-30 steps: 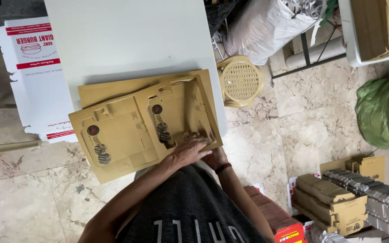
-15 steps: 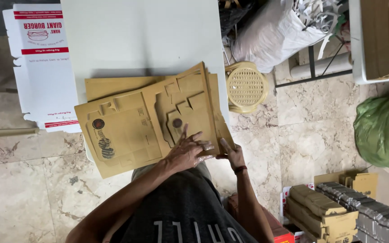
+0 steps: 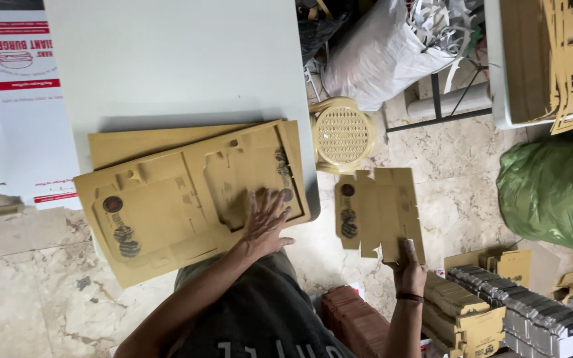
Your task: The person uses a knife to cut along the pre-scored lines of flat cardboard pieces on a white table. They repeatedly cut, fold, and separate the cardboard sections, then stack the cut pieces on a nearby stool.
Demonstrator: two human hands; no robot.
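Die-cut cardboard blank (image 3: 381,212), tan with a dark round print and notched edges, hangs flat over the marble floor (image 3: 28,298) just to the right of the worktop (image 3: 180,59). The right hand (image 3: 409,268) pinches it by its lower right corner, thumb lying up across the face and fingers closed behind it. A dark band sits on that wrist.

The left hand (image 3: 265,222) lies palm down, fingers spread apart, pressing on the top cardboard sheet (image 3: 167,205) of a stack at the near edge of the white worktop. That sheet shows the outline where a blank has come out, and another blank with the same dark prints beside it.

A yellow plastic stool (image 3: 341,136) stands between the worktop and the held blank. Bundles of folded blanks (image 3: 462,308) sit on the floor near the right hand, a green bag (image 3: 555,185) farther right, and a white printed carton sheet (image 3: 14,99) lies left of the worktop.
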